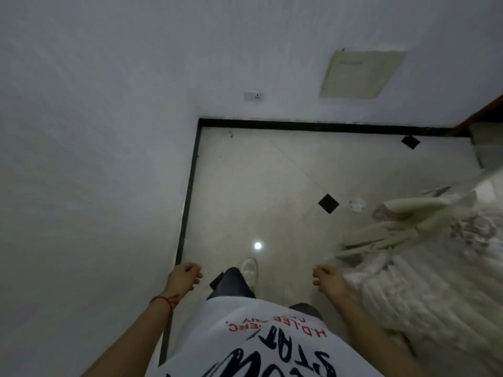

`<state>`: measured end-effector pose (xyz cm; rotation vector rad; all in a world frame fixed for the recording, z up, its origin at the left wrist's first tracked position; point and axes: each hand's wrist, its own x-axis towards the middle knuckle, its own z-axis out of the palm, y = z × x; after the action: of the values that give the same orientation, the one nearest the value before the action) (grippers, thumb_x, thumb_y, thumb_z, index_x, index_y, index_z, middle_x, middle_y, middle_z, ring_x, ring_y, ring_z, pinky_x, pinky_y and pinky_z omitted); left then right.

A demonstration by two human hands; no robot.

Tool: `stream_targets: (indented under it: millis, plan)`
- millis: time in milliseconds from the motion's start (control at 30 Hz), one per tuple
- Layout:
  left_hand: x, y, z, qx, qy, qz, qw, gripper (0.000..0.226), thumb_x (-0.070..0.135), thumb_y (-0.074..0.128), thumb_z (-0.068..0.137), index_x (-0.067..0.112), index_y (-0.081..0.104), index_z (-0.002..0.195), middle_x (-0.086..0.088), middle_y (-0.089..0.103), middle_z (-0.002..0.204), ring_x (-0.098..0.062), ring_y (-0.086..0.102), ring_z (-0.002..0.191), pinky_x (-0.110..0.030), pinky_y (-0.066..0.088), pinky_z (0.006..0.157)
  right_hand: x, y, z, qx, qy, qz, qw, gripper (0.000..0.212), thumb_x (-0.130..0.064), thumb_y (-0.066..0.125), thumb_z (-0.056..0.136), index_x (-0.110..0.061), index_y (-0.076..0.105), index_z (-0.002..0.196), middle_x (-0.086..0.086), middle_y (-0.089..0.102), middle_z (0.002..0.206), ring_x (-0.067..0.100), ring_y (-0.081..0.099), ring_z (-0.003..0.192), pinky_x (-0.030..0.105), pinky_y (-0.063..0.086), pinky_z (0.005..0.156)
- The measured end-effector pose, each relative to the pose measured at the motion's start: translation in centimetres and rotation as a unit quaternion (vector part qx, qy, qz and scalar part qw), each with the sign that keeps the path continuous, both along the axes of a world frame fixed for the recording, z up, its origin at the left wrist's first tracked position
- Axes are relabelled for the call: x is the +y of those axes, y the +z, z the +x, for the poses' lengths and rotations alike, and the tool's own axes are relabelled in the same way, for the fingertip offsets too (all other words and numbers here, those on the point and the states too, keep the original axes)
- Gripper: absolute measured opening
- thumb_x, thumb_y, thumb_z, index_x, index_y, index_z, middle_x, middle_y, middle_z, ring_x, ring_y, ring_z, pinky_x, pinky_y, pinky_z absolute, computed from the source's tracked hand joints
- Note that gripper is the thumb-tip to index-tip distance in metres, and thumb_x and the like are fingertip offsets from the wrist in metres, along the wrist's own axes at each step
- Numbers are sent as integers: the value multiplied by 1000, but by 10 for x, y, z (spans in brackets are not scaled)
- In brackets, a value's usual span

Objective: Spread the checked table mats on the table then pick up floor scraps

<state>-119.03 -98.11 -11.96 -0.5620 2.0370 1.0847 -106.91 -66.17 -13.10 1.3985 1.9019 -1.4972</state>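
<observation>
I look down at a pale tiled floor [272, 191] in a room corner. A small white scrap [357, 204] lies on the floor beside a black diamond tile inset [328, 203]. My left hand [185, 276] hangs near the left wall with fingers loosely curled and nothing in it. My right hand [328, 278] is held out at the same height, fingers also curled, holding nothing. A cloth-covered surface with a pale patterned fabric [435, 254] stands at the right; it is blurred. No checked mats are visible.
White walls [95, 159] meet at the corner, with a black skirting [313, 126] along the floor. A wall socket [253, 96] and a beige panel [362, 73] sit on the far wall. My shoe [250, 269] steps forward. A wooden edge [484, 112] shows at the far right.
</observation>
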Motion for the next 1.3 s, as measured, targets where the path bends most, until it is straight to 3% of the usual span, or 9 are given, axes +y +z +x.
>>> stream_targets:
  millis: [167, 300, 400, 533, 667, 933, 1067, 1200, 1300]
  plan:
    - [77, 26, -145, 43, -73, 28, 996, 15, 18, 48, 94, 7, 58, 94, -5, 59, 79, -18, 54, 73, -25, 42, 61, 36, 7, -81, 4, -49, -6, 999, 24, -12, 51, 91, -21, 56, 70, 9, 59, 85, 20, 55, 71, 25, 42, 63]
    - [151, 31, -235, 58, -128, 49, 989, 15, 18, 49, 93, 7, 59, 95, -9, 61, 84, -18, 56, 73, -25, 43, 62, 73, -1, -118, -19, -133, -21, 991, 13, -11, 51, 92, -5, 60, 85, 13, 59, 89, 18, 55, 65, 28, 42, 60]
    - [208, 28, -291, 66, -160, 58, 983, 14, 18, 50, 93, 7, 59, 95, -13, 62, 91, -20, 56, 74, -25, 43, 62, 110, -8, -152, -22, -182, -20, 983, 19, -9, 50, 92, 5, 60, 99, 16, 59, 93, 21, 54, 66, 30, 42, 60]
    - [274, 23, -348, 60, -196, 47, 978, 14, 17, 50, 93, 7, 59, 94, -14, 62, 92, -20, 56, 72, -25, 43, 62, 166, -9, -210, -11, -246, -22, 969, 27, -7, 47, 93, 11, 55, 111, 21, 56, 98, 28, 53, 78, 48, 49, 81]
    - [321, 22, -397, 55, -246, 22, 968, 23, 18, 48, 94, 2, 61, 103, -14, 62, 94, -23, 56, 82, -25, 44, 63, 224, 0, -264, 13, -296, -34, 955, 29, -7, 46, 94, 12, 54, 114, 24, 57, 99, 20, 50, 61, 29, 40, 57]
    - [417, 12, -494, 21, -326, -35, 945, 19, 18, 48, 94, 3, 60, 97, -14, 62, 94, -22, 55, 79, -25, 43, 62, 306, 6, -324, 51, -398, -29, 915, 30, -13, 50, 93, 9, 55, 113, 18, 57, 97, 19, 54, 64, 28, 43, 60]
    - [513, 5, -545, 8, -423, -35, 906, 17, 19, 49, 93, 7, 60, 90, -13, 62, 91, -21, 55, 76, -25, 43, 63, 337, -8, -336, 33, -495, -33, 867, 29, -9, 48, 93, 10, 55, 113, 18, 56, 96, 19, 52, 62, 28, 41, 57]
    - [629, 12, -580, 15, -542, -16, 840, 17, 19, 48, 94, 7, 60, 91, -6, 60, 81, -13, 52, 68, -21, 42, 59, 352, -13, -354, 10, -589, -52, 807, 30, -5, 44, 94, 16, 52, 114, 24, 56, 95, 24, 49, 61, 28, 36, 55]
    - [716, 21, -590, 31, -624, 1, 781, 18, 18, 48, 94, 6, 62, 98, -4, 60, 79, -14, 53, 69, -19, 40, 56, 358, -11, -367, 8, -646, -61, 761, 30, -6, 46, 94, 15, 53, 114, 36, 57, 113, 27, 51, 74, 27, 36, 55]
